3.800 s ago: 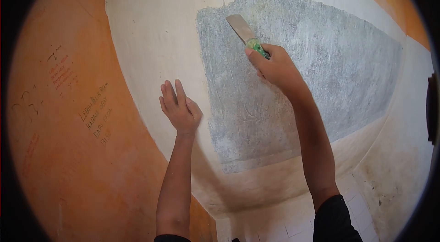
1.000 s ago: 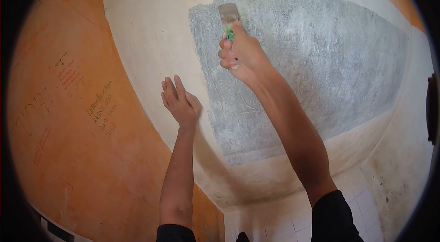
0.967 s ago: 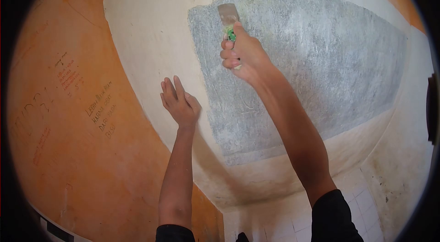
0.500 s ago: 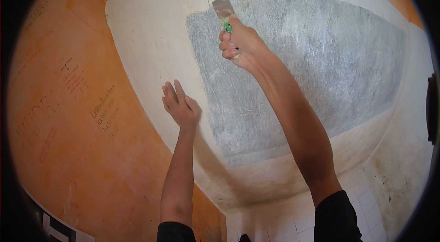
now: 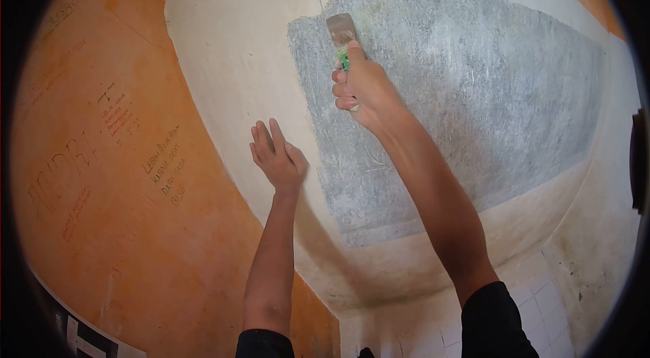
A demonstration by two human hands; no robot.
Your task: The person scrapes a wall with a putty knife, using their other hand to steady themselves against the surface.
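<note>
My right hand [image 5: 365, 83] is wrapped round the green and pale handle of a putty knife [image 5: 340, 28]. Its wide metal blade points upward and overlaps the upper left of a rough grey patch [image 5: 460, 94] on the wall. Lower and to the left, my left hand [image 5: 279, 160] lies against the white wall surface [image 5: 233, 80] with fingers stretched out, and it holds nothing. The grey patch has a ragged left edge that runs between my two hands.
An orange wall [image 5: 101, 222] with handwriting in black and red fills the left side. White tiles [image 5: 535, 304] show at the lower right. A dark object [image 5: 638, 161] sits at the right edge, and a black and white item [image 5: 84, 338] at the lower left.
My right hand and the putty knife have moved down the wall, off the patch's upper left edge onto the grey. My left hand stays on the white surface; the view has shifted slightly.
</note>
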